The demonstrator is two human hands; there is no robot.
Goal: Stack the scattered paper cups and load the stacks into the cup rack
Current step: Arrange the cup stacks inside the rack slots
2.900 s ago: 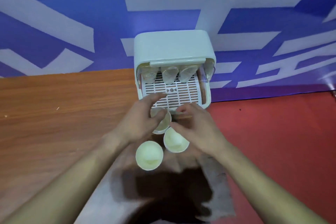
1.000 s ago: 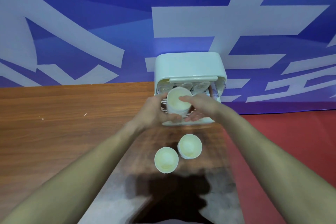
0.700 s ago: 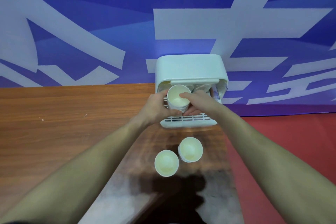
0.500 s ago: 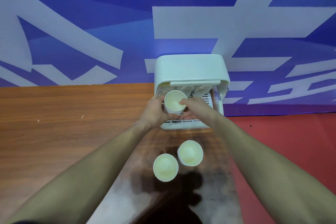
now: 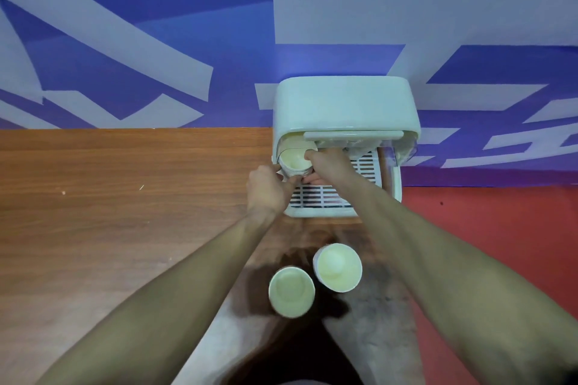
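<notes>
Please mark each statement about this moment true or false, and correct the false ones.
1. Both hands hold a stack of cups at the left end of the rack opening. True: the left hand and the right hand grip the cup stack at the cup rack.
2. Three loose cups stand on the table. False: only two, the near cup and the far cup.
3. The two cups on the table stand with the mouth up. True.
4. The rack stands in the middle of the red surface. False: it stands at the back edge of the wooden table, against the blue wall.
</notes>
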